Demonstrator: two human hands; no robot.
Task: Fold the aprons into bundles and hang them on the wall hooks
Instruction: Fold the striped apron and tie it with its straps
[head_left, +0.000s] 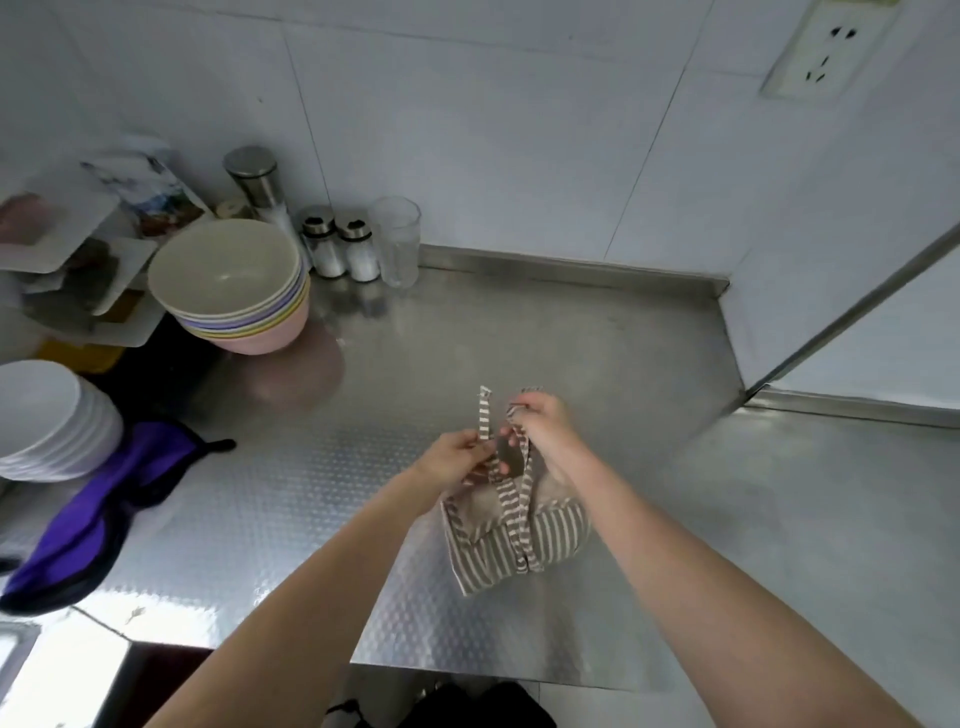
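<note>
A brown and white striped apron (519, 545) lies folded into a small bundle on the steel counter (363, 493). Two striped straps rise from it. My left hand (454, 457) pinches one strap (484, 415), whose free end stands up. My right hand (545, 431) grips the other strap (522, 467) just above the bundle. A purple apron (104, 514) with dark trim lies crumpled at the counter's left edge. No wall hooks are in view.
A stack of pastel bowls (234, 291) stands at the back left, with white plates (47, 421) nearer. Shakers (343, 249), a steel canister (257, 182) and a clear glass (397, 239) line the tiled wall. A socket (831, 47) sits top right.
</note>
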